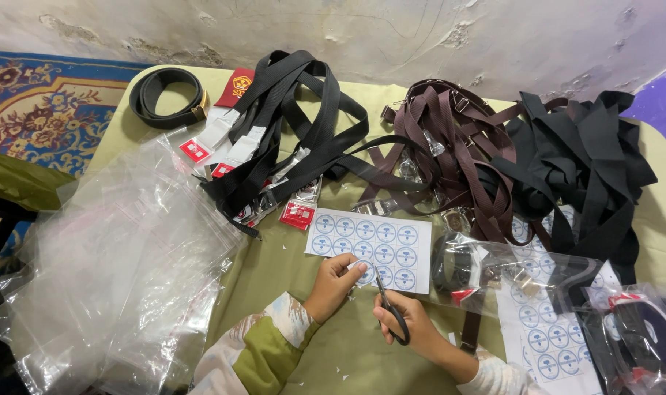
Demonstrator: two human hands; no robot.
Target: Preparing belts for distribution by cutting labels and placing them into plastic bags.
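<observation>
While the left hand [335,281] pinches the near edge of the white sheet of round blue stickers [369,249], the right hand [406,322] works black-handled scissors [388,303] into it.

Sheet lies flat on the olive tablecloth [289,271], just beside the bagged black belt [457,263]; right fingers closed through the scissor loops, blades barely parted; a crooked snip could slice a sticker, or nick the left fingertips close by.

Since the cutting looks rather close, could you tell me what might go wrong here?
The scissors in the right hand cut beside the left hand, whose fingertips pinch the sticker sheet, so a nick seems possible. The blades might also slice into a round sticker. The bagged belt touches the sheet and might nudge it.
</observation>
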